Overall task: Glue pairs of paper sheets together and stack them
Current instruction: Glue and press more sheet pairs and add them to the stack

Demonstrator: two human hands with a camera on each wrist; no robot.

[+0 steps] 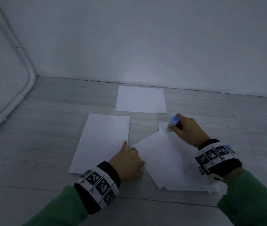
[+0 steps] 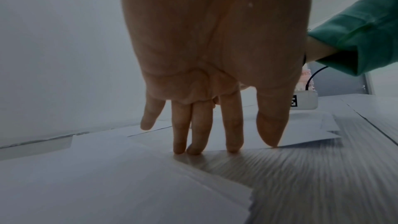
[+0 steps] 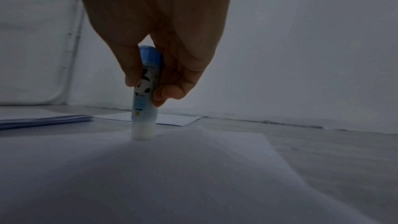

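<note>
three lots of paper lie on the pale wood-grain floor (image 1: 39,128). dim light, so edges are hard to read; the skewed sheet (image 1: 158,157) on the r covers a pile (image 1: 194,187) w/ only its near edges peeking out, sheet count unclear. glue stick (image 3: 144,94) label is half hidden by fingers (image 3: 131,67); a panda face shows. its white tip presses down on the skewed sheet near the far corner, stick upright. right hand (image 1: 186,129) is curled round the glue stick. left hand (image 2: 213,57) is flat, fingers straight, tips pressing the near-left edge of the skewed sheet, just beside the left stack (image 1: 101,141). a single sheet (image 1: 140,100) lies further off by the white wall (image 1: 145,38). pipes (image 1: 23,88) run down the corner at l. both wrists carry marker bands, green sleeves (image 1: 61,207) behind. in the left wrist view a cable and a small white box sit beyond the thumb, blurred.
</note>
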